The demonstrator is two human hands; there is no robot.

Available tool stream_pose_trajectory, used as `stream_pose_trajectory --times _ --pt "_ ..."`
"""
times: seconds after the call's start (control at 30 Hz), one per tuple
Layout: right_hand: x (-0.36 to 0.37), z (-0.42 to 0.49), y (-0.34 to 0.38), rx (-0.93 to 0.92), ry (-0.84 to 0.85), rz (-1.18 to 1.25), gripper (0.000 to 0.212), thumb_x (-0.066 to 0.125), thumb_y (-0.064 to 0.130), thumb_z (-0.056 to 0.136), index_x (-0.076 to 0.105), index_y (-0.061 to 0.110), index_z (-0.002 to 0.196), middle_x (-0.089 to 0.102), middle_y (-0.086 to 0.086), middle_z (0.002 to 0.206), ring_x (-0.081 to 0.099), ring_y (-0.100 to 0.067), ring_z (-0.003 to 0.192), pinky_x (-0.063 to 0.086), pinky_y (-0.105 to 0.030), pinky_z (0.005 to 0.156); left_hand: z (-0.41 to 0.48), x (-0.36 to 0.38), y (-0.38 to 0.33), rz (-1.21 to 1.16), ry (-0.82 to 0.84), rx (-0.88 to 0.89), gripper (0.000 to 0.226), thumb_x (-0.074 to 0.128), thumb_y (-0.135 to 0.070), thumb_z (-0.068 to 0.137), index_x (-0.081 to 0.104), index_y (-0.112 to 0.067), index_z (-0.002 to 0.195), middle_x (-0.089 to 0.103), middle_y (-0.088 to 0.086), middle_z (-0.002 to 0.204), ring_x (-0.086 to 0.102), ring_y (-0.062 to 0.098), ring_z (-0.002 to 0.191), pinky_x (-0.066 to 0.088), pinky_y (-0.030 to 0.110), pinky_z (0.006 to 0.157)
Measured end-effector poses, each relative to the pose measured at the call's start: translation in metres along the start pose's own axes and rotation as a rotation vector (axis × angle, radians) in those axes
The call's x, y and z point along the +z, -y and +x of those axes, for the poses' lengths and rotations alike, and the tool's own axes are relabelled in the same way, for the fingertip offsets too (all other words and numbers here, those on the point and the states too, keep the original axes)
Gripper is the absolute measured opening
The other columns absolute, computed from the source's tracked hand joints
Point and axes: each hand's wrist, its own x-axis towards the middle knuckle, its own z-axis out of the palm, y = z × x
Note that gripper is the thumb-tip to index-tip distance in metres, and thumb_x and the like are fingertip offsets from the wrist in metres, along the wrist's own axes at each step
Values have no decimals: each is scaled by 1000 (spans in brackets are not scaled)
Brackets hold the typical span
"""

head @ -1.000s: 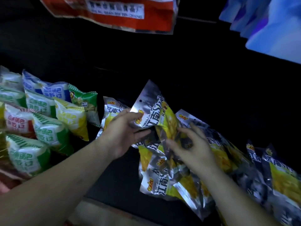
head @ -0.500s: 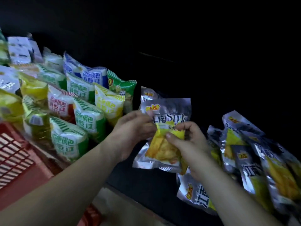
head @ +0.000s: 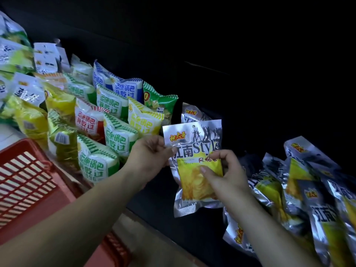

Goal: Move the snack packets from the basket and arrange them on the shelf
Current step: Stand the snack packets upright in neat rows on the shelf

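I hold one silver-and-yellow snack packet (head: 194, 182) upright over the dark shelf (head: 154, 207), left hand (head: 152, 157) pinching its left edge, right hand (head: 227, 174) pinching its right side, with the red basket (head: 28, 180) at lower left.

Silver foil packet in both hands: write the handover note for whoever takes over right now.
Left hand pinches the left edge of the silver foil snack packet with the yellow panel.
Right hand grips the same packet at its right side, thumb on the yellow panel.
Packet: upright, held above the dark shelf, in front of one matching packet.
Done: a loose heap of matching silver packets lies on the shelf at right; green, red, yellow and blue puffed packets stand at left.
To do: set this packet down, probably straighten the heap.
Red plastic lattice basket at lower left; inside not visible.
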Motion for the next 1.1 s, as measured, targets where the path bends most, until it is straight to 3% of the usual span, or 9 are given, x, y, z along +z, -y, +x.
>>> stream_pose_trajectory --times 0.1,0.23,0.3,0.47,0.53,0.7,0.8,0.97,1.1 --pt "7 1 0 9 -36 23 33 80 21 86 57 39 100 68 10 102 69 -16 88 62 -41 70 2 7 4 13 -8 33 15 76 -25 90 68 -14 85 67 33 86 62 27 71 56 42 72" --pt "15 0 -8 14 -120 18 33 82 27 83 57 40 101 63 7 107 66 -22 96 61 -49 79 -1 15 22 42 84 -184 17 67 -18 98 63 -9 85 66 15 75 62 23 67 51 34 65" --pt "18 -1 -11 42 -81 -13 31 79 25 85 56 40 100 60 8 112 63 -18 96 59 -36 73 -5 16 33 36 64 -238 22 66 -15 99 59 -11 79 60 13 72 59 21 64 52 33 61" --pt "17 -3 -15 99 39 -95 31 67 2 89 57 29 101 50 4 81 44 2 43 35 -14 37 -6 -1 42 -1 7 -268 21 69 -17 97 64 -4 81 59 11 66 56 21 61 51 29 57" --pt "19 -1 -14 81 21 -85 32 68 -1 89 58 27 100 45 0 79 41 0 41 30 -12 34 -5 -6 41 -59 13 -252 22 69 -16 97 67 4 91 60 7 67 53 17 58 52 26 54" --pt "36 5 -19 -38 39 -100 47 75 12 89 59 50 112 51 11 93 54 -11 78 47 -20 64 -3 -8 44 -75 -103 -153 6 66 -9 98 70 -5 98 59 6 66 49 18 51 45 23 42" --pt "39 5 -24 -31 29 -111 49 82 24 84 59 55 115 53 15 119 59 -9 103 57 -35 85 -6 -6 49 -42 -114 -105 25 71 -6 94 60 -15 114 62 13 72 57 21 47 49 30 45" --pt "39 9 -30 38 -19 -27 56 81 16 83 57 55 115 62 -1 123 67 -19 103 62 -44 81 -11 -6 52 -11 -54 -76 26 60 16 89 55 -7 99 63 21 83 63 15 56 54 25 54" --pt "39 6 -33 24 -20 -63 55 78 16 87 57 59 114 55 4 127 60 -18 112 59 -43 91 -12 -12 58 126 -60 31 24 60 14 87 53 -8 87 59 16 77 59 11 56 52 25 56"
